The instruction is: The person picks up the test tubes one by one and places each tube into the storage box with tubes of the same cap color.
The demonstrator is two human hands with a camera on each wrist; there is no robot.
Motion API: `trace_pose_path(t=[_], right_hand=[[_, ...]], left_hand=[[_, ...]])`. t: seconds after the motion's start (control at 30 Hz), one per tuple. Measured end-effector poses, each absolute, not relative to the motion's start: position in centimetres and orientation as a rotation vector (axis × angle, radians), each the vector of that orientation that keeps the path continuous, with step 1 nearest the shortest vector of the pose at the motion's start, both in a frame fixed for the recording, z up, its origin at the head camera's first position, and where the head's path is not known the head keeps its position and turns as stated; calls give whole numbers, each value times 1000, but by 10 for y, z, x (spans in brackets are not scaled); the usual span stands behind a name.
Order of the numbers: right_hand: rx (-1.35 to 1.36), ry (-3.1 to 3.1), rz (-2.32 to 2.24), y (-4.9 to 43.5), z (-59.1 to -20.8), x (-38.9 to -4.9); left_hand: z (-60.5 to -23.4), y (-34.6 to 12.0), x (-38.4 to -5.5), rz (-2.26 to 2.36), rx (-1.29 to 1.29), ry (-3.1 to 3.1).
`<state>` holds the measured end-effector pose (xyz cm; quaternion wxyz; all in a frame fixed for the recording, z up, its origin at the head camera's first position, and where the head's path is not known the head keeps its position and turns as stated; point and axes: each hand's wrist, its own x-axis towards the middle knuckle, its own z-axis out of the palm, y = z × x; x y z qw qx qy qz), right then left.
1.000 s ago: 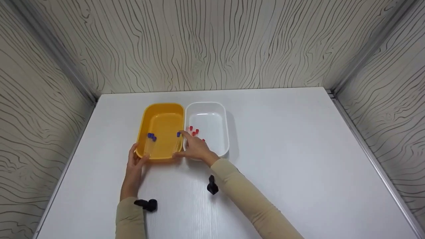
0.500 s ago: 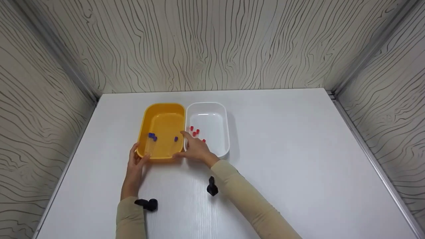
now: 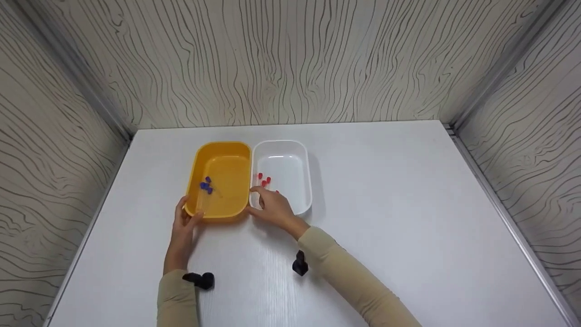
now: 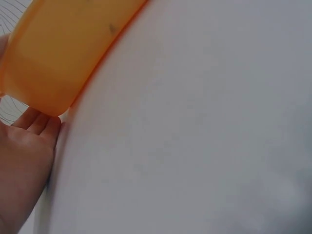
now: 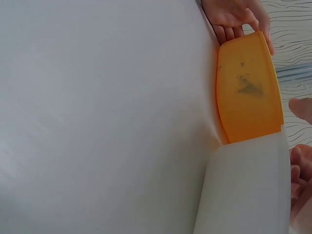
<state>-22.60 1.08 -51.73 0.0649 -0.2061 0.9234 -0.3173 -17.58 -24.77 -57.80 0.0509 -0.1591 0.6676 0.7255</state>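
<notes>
My left hand (image 3: 183, 229) holds the yellow tray (image 3: 227, 147) at its near left corner, thumb over the rim and fingers against the outer wall. In the left wrist view those fingers (image 4: 41, 122) lie along the tray's underside edge. Several clear tubes with blue caps (image 3: 206, 185) lie together in the tray's left half. My right hand (image 3: 277, 208) hovers over the near left part of the white tray (image 3: 309, 181), fingertips right at the rims where both trays meet. Nothing shows between its thumb (image 5: 302, 108) and fingers, which are apart.
Several tubes with red caps (image 3: 264, 182) lie in the left part of the white tray, partly hidden by my right hand. Both trays stand side by side on a white table (image 3: 386, 204). Wood-patterned panels (image 3: 290, 63) enclose its back and sides. Black wrist mounts (image 3: 199, 280) stick out from both sleeves.
The blue-capped tube by my right hand has dropped from the fingers and moved left to the other blue-capped tubes. My right hand has drawn back slightly to the right. My left hand stays put.
</notes>
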Motion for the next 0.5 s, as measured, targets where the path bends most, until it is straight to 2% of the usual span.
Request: trace_pose_path(t=[0.5], right_hand=[[-853,2884,-1154,40,-514,-202]], left_hand=[[-577,-245,-175,2186,-504,2113]])
